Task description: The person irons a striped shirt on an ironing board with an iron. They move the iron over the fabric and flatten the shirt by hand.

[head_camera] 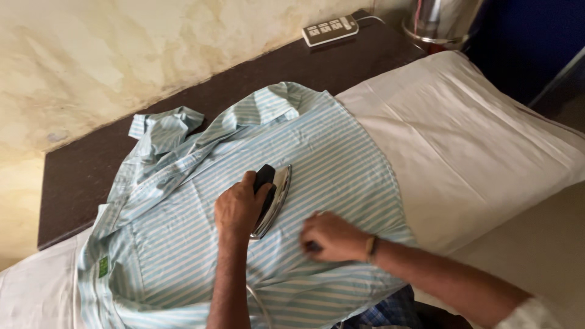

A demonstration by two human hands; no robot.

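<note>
gripping iron [273, 198], green shirt label [103, 266]

arms: bare | right wrist: dark-and-gold band [371, 246] | right sleeve [529, 315]: white

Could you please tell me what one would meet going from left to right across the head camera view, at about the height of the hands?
White padded sheet → striped shirt → left hand gripping the iron → right hand pressed flat on the shirt → bare white padding.
</note>
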